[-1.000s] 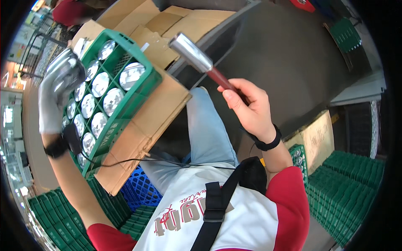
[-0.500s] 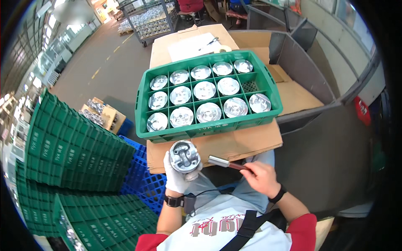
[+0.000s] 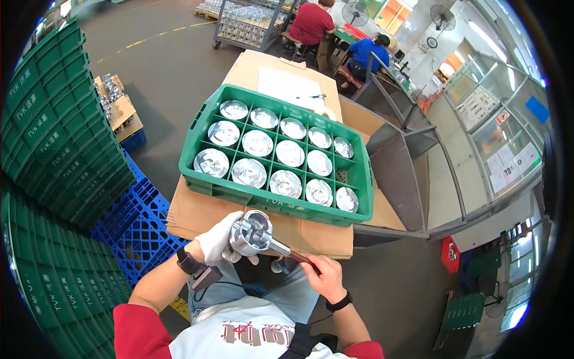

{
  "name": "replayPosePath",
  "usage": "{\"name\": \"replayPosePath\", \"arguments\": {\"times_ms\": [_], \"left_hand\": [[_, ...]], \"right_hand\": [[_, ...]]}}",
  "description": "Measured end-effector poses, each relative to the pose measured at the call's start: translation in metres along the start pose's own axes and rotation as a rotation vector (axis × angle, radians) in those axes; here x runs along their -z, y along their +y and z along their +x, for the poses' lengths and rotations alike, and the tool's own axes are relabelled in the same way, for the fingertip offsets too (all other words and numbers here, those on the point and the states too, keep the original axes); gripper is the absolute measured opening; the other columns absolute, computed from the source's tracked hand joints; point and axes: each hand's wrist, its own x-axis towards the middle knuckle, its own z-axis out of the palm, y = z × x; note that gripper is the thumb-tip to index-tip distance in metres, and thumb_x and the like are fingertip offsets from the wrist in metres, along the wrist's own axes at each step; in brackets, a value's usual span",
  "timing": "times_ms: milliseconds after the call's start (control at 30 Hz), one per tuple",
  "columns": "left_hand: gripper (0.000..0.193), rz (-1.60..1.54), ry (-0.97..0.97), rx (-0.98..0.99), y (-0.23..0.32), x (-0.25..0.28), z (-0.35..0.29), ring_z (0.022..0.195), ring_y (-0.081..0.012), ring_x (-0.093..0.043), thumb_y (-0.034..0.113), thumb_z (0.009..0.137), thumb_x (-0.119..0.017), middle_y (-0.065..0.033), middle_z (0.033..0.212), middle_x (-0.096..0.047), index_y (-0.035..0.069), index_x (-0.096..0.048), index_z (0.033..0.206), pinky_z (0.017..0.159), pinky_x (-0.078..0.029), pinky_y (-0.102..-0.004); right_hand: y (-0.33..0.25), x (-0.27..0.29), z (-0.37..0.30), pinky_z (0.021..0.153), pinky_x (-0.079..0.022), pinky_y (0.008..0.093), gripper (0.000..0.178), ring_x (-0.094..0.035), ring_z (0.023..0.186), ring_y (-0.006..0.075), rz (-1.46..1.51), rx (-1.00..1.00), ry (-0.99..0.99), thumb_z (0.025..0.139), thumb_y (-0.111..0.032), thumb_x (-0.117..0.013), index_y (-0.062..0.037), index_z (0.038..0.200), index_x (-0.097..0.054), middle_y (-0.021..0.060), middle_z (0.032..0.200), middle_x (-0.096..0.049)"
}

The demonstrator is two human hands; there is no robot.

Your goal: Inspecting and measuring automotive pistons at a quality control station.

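Observation:
My left hand (image 3: 220, 238), in a white glove, is closed around a silvery metal piston (image 3: 250, 233) above my lap. The piston's hollow underside is turned up and toward the right. In my bare right hand (image 3: 324, 277) is a hand tool (image 3: 293, 253) with a reddish-brown handle and a cylindrical metal end. That metal end meets the piston's right side; whether it reaches inside cannot be made out. Just beyond my hands, a green divided crate (image 3: 269, 207) holds rows of similar pistons (image 3: 257, 143), crowns up, with one compartment at the right unfilled.
The crate rests on cardboard (image 3: 197, 209). Behind it lie a white sheet (image 3: 281, 84) and a pen (image 3: 312, 96). Stacked green crates (image 3: 54, 137) and a blue pallet (image 3: 134, 224) stand left. Grey metal bins (image 3: 397, 176) are at right. Two people (image 3: 311, 25) sit farther back.
The tool has come left, from apart to against the piston. My left hand has tilted the piston toward the right. The whole view has swung, so the crate appears turned.

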Motion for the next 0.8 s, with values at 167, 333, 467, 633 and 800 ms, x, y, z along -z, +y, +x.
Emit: {"name": "replayPosePath", "arguments": {"times_ms": [167, 333, 467, 633, 800], "left_hand": [[0.028, 0.662, 0.649, -0.787, -0.033, 0.036, 0.044, 0.064, -0.0228, -0.062, 0.025, 0.096, -0.054, -0.0172, 0.088, -0.070, 0.004, -0.063, 0.112, 0.060, -0.051, -0.0361], [0.040, 1.862, 0.745, -0.989, -0.010, 0.024, 0.003, 0.081, -0.0310, -0.064, 0.031, 0.086, -0.064, -0.0195, 0.093, -0.068, 0.004, -0.065, 0.116, 0.077, -0.052, -0.0393], [0.099, 1.469, 0.681, -0.700, -0.014, -0.013, -0.008, 0.091, -0.0361, -0.060, 0.046, 0.051, -0.086, -0.0160, 0.104, -0.065, 0.005, -0.052, 0.135, 0.083, -0.051, -0.0459], [0.090, 1.478, 0.756, -0.873, -0.027, -0.006, 0.011, 0.085, -0.0348, -0.060, 0.039, 0.050, -0.087, -0.0115, 0.098, -0.067, 0.005, -0.055, 0.128, 0.082, -0.050, -0.0450], [0.085, 1.503, 0.783, -0.919, -0.030, -0.006, 0.017, 0.086, -0.0340, -0.060, 0.036, 0.051, -0.086, -0.0113, 0.099, -0.068, 0.005, -0.056, 0.125, 0.085, -0.049, -0.0438]], "right_hand": [[0.006, -0.010, -0.003, 0.055, -0.049, 0.0359, 0.018, -0.064, 0.060, 0.0287, 0.047, -0.024, 0.007, 0.081, -0.020, -0.077, -0.0043, 0.088, -0.070, 0.0111, 0.072, -0.066], [0.002, -0.012, 0.001, 0.054, -0.050, 0.0386, 0.019, -0.064, 0.061, 0.0301, -0.074, 0.027, 0.022, 0.083, -0.022, -0.075, -0.0060, 0.091, -0.069, 0.0109, 0.074, -0.065], [-0.011, -0.001, 0.012, 0.053, -0.049, 0.0413, 0.019, -0.061, 0.060, 0.0326, -0.174, 0.037, -0.044, 0.084, -0.025, -0.073, -0.0081, 0.089, -0.066, 0.0101, 0.071, -0.060], [-0.012, -0.002, 0.006, 0.052, -0.047, 0.0418, 0.019, -0.059, 0.059, 0.0318, -0.172, 0.041, -0.025, 0.085, -0.025, -0.071, -0.0082, 0.092, -0.064, 0.0100, 0.072, -0.058], [-0.007, -0.008, 0.009, 0.051, -0.047, 0.0383, 0.019, -0.060, 0.058, 0.0268, -0.232, 0.085, -0.006, 0.085, -0.025, -0.070, -0.0086, 0.086, -0.061, 0.0074, 0.070, -0.056]]}}
